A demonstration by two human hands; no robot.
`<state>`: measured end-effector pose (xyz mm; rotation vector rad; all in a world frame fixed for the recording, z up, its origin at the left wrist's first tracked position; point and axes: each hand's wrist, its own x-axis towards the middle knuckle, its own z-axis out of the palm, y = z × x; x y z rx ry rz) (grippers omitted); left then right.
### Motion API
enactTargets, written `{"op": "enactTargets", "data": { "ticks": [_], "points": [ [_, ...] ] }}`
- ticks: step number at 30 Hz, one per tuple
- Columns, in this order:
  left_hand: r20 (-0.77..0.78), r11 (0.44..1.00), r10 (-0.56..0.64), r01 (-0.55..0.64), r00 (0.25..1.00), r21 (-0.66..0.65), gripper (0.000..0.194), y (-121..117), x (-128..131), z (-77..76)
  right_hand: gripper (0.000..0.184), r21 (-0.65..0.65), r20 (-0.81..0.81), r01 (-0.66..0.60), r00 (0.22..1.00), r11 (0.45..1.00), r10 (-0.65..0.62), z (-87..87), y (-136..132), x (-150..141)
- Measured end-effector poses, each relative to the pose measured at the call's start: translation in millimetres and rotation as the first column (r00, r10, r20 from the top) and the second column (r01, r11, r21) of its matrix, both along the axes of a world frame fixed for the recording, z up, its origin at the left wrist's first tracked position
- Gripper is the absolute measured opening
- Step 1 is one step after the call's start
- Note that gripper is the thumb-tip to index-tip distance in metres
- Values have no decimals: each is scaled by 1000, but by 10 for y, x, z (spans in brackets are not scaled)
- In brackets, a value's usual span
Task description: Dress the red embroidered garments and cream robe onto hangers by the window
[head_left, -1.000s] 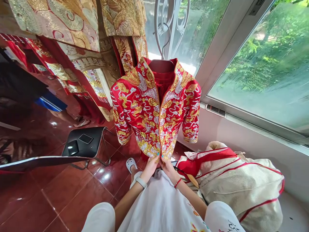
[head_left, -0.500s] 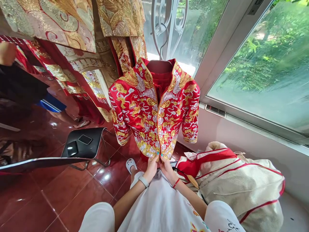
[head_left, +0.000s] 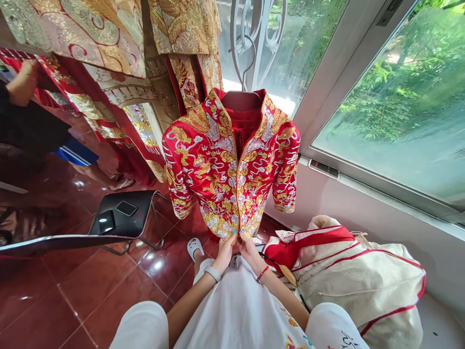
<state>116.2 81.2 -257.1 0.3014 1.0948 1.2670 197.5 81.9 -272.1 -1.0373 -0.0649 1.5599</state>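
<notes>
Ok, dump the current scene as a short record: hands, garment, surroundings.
left hand: pinching the front hem of the red jacket with gold and silver embroidery
right hand: pinching the hem just beside it
jacket: on a dark hanger with a metal hook, collar spread, front edges together lower down
left side: black metal-legged chair bearing a flat black rectangular device
right side: cream fabric bundle with red trim, below the metal-framed window

another person's forearm (head_left: 22, 87), further into view
</notes>
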Motion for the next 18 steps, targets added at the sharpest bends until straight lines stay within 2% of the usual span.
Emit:
{"op": "enactTargets", "data": {
  "ticks": [8, 14, 18],
  "points": [
    [80, 1000, 8, -10, 997, 23, 56, 64, -6, 15, 36, 59, 61, -45, 997, 997, 41, 36, -6, 12],
    [-33, 998, 20, -18, 999, 60, 51, 50, -12, 118, 32, 36, 36, -9, 999, 999, 7, -20, -28, -104],
    [-136, 998, 53, -47, 989, 48, 47, 19, -23, 164, 28, 87, 74, -45, 996, 995, 39, -61, -24, -160]
  ]
}}
